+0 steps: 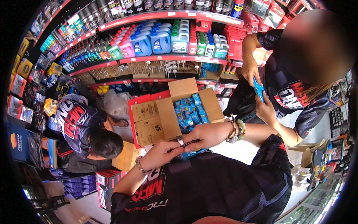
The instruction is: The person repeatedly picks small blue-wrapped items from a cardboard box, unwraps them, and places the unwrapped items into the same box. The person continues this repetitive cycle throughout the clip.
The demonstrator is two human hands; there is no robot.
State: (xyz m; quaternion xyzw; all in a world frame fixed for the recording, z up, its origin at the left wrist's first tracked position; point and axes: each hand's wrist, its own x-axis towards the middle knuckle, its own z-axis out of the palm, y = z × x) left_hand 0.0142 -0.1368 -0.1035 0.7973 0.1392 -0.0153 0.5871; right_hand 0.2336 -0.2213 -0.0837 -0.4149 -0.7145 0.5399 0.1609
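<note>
In front of my chest, my left hand (165,151), with a metal watch on its wrist, and my right hand (200,137), with bead bracelets, meet with fingertips pinched on a dark, ridged edge. A blue packet (195,154) shows just below them; whether the edge belongs to it is unclear. Just beyond, an open cardboard box (212,105) holds many small blue packets (191,112). Its flaps stand spread. A red-edged carton (145,120) with printed cardboard lies against its left side. At the right, a person (296,98) holds a strip of blue packets (258,89) in both hands.
A second person (84,128) crouches at the left, beside a plastic bag (116,102) and a cardboard box (127,156). Shelves (173,58) with bottles, jugs and spray cans curve across the far side. A red and black box (105,190) stands at lower left.
</note>
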